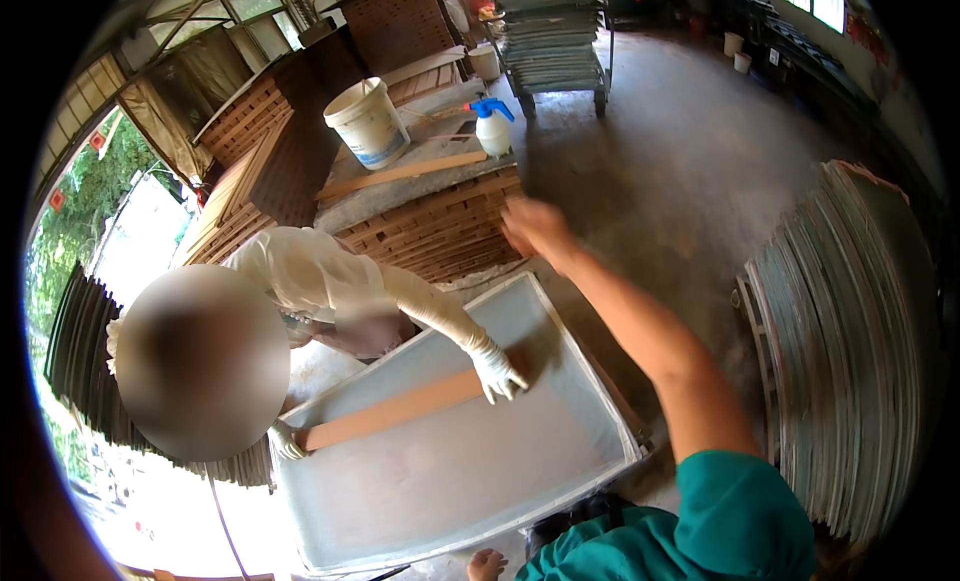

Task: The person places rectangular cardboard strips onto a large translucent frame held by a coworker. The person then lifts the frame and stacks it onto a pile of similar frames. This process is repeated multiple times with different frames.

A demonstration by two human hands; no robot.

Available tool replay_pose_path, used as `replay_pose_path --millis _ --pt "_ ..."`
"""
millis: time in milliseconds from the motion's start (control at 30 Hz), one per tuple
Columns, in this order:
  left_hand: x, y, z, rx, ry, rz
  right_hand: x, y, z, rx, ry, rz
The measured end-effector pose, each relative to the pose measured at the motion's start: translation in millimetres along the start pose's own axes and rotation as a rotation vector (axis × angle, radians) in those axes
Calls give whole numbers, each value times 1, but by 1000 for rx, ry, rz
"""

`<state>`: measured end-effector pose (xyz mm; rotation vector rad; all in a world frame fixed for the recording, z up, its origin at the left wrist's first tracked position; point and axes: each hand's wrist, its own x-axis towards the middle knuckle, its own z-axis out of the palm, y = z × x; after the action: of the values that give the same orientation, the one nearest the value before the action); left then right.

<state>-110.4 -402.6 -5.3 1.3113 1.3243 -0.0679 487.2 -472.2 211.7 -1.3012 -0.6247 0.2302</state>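
My right arm stretches forward from a teal sleeve. My right hand (535,229), smeared by motion, is raised past the far right corner of a white-rimmed screen frame (592,366), near a stack of brown wooden strips (440,236). Low by the frame's near edge is my left hand (487,564), its fingers curled and partly cut off; what they hold, if anything, is hidden. Across the frame's pale mesh lies a long brown board (395,411). A co-worker's white-gloved hand (497,369) touches its right end; their other glove (287,441) is at the left end.
A white bucket (365,126) and a spray bottle (492,131) with a blue top stand on the table (350,196) behind. Many thin panels (840,351) stand packed at the right. A loaded trolley (550,51) is at the back. The co-worker (310,271) leans in from the left.
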Motion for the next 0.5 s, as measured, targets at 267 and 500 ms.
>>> replay_pose_path --millis 267,500 --pt "13 2 8 46 2 -31 -31 4 36 -239 14 -118" --pt "-5 -48 -18 22 79 -133 -323 143 -67 -516 166 402"
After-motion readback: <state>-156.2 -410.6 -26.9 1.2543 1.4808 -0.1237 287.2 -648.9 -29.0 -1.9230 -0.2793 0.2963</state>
